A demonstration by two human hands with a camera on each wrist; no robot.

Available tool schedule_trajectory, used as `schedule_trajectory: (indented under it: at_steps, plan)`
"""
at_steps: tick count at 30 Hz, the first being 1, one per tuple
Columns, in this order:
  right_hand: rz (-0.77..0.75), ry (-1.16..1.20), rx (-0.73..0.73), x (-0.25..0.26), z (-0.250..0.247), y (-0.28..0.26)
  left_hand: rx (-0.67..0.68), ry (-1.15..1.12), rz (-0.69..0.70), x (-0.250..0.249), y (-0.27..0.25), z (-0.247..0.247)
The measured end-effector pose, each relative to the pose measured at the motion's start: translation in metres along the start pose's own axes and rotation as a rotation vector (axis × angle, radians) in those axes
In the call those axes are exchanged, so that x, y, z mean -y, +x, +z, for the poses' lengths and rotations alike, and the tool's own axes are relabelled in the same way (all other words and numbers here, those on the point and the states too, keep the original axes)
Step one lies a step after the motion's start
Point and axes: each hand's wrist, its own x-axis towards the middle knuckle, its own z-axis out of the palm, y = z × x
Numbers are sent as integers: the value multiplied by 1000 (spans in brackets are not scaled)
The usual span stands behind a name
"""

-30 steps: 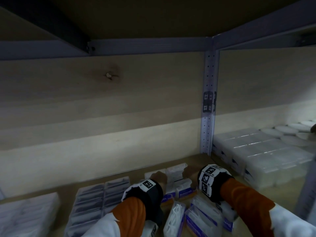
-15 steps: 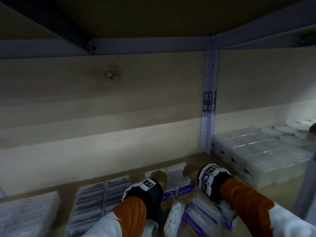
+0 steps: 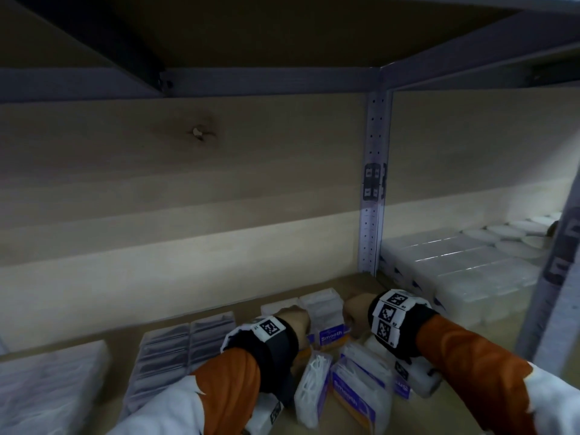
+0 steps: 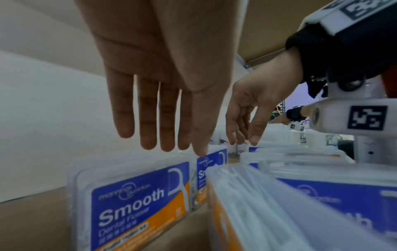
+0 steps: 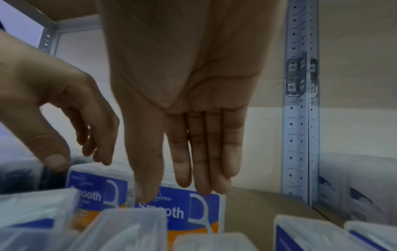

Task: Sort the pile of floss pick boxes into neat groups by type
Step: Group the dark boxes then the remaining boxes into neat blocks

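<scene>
Two upright "Smooth" floss pick boxes with blue and orange labels (image 3: pixel 331 335) stand side by side on the shelf; clear boxes lie behind them. My left hand (image 4: pixel 163 146) hangs with straight fingers over the left box (image 4: pixel 139 203), one fingertip touching the top of the right box (image 4: pixel 211 163). My right hand (image 5: pixel 182 186) is also flat and straight, its fingertips at the top edge of the right box (image 5: pixel 189 215). Neither hand holds anything. A loose pile of the same boxes (image 3: pixel 348 381) lies in front, between my wrists.
Rows of dark pick boxes (image 3: pixel 185 343) lie to the left, with a white stack (image 3: pixel 47 378) beyond them. A perforated metal post (image 3: pixel 372 196) divides the shelf; clear boxes (image 3: pixel 464 277) fill the right bay. The shelf above hangs low.
Both hands stay at the upright Smooth boxes; no clear movement shows between the frames.
</scene>
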Motion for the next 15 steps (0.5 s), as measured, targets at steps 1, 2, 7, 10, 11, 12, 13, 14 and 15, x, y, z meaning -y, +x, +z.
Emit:
schedule_trajectory:
  at_steps: [1,2,7,10,11,12,13,14,15]
  plan:
    - [-6,-22,60,0,0,0,0,47,18,-3,-3,1]
    - [-29,-35,102,1,0,-2,13,51,18,-5,-5,3]
    - [-63,-33,138,-1,12,-5,108,-124,84,-13,-15,14]
    - [-51,-17,121,-2,17,-6,106,-168,85,-12,-16,22]
    - [-42,-23,128,-2,18,-6,108,-148,79,-13,-16,24]
    - [-35,-16,134,-3,20,-6,107,-124,72,-14,-16,25]
    - [-30,-3,138,-3,20,-7,105,-106,69,-14,-16,25]
    - [-30,9,139,-3,20,-9,102,-99,68,-15,-16,24]
    - [-35,12,143,-3,20,-11,102,-98,62,-16,-17,23]
